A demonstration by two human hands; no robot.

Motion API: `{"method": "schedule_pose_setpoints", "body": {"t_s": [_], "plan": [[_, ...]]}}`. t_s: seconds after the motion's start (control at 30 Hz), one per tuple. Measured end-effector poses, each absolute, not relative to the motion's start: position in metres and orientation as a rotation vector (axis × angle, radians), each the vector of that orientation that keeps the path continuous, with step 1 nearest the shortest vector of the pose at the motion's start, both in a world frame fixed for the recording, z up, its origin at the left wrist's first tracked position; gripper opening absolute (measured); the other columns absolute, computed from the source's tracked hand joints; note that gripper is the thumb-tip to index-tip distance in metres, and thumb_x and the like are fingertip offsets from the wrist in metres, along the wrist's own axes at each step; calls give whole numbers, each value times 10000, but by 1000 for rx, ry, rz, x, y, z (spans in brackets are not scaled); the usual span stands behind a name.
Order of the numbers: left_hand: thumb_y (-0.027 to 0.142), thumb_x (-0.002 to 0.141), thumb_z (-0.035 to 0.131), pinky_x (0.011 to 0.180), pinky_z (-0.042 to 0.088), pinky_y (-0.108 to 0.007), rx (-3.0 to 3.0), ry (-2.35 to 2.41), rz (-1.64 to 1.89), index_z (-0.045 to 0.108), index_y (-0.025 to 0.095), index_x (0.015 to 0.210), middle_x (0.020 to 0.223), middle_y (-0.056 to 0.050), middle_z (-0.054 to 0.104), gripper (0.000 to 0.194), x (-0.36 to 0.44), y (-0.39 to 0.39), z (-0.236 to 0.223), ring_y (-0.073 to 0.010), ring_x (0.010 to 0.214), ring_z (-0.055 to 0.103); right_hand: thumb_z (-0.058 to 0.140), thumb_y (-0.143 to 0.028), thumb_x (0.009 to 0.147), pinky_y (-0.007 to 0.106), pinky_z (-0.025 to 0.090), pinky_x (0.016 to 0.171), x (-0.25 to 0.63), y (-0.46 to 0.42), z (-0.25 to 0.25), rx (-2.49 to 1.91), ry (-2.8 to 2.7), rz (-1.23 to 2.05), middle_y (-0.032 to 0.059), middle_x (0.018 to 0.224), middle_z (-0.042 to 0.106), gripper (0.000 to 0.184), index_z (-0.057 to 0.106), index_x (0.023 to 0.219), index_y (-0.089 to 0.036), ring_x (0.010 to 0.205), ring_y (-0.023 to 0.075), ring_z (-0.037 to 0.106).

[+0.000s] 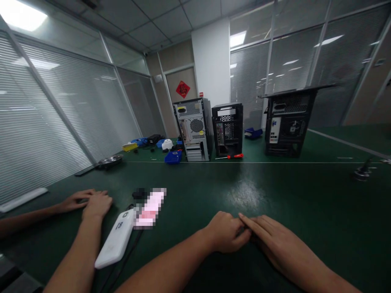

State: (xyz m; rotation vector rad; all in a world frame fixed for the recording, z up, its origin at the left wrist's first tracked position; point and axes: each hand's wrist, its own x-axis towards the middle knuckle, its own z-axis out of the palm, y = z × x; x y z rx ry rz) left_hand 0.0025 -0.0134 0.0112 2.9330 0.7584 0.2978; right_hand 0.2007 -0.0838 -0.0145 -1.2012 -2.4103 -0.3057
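Observation:
My left hand point(227, 232) lies on the dark green table with its fingers curled closed. What it may have in it is hidden. My right hand point(276, 240) meets it from the right, palm down, fingers stretched out and tips touching the fingers of my left hand. Left of my forearm lies a white, phone-shaped device point(116, 240) marked with a number, a black cable point(131, 248) beside it. Against its far end is a pixelated pinkish rectangle point(151, 207).
Another person's hands point(94, 201) rest at the left. Three computer cases point(195, 128) stand at the back, with a red-handled screwdriver point(235, 156) before them. Blue bins point(173, 157), a metal bowl point(110, 160) and a white bar point(24, 199) lie leftward. A small metal stand point(362, 174) is far right.

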Motion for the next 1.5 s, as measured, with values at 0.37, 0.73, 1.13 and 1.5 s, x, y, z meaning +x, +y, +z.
{"method": "schedule_pose_setpoints", "body": {"t_s": [0.37,0.73,1.13,1.5], "plan": [[377,944,498,535,347,-214,2813,724,379,658,233,965,598,37,622,216,0,-11,7,-129,566,608,482,-275,919,316,491,828,204,-86,-10,-1232,-2307,-387,68,1054,564,285,511,1176,-155,924,147,538],[431,1002,419,542,323,-216,2864,596,352,700,206,829,623,1,653,399,0,-4,1,-113,555,582,342,-319,994,317,413,814,220,-81,3,-1422,-2298,-47,40,960,534,248,557,1045,-207,872,135,488],[402,1002,403,553,323,-222,2842,575,330,679,193,863,591,23,576,373,0,-6,6,-99,522,519,268,-388,981,288,437,796,430,-58,-14,-2110,-1283,209,112,1062,574,402,448,1223,-122,889,151,552],[393,988,434,556,321,-211,2818,610,353,663,189,829,578,24,567,345,0,-7,6,-99,537,533,353,-512,936,287,388,771,436,-71,9,-2196,-1065,-38,65,1122,590,454,555,1216,-217,930,166,536]]}}
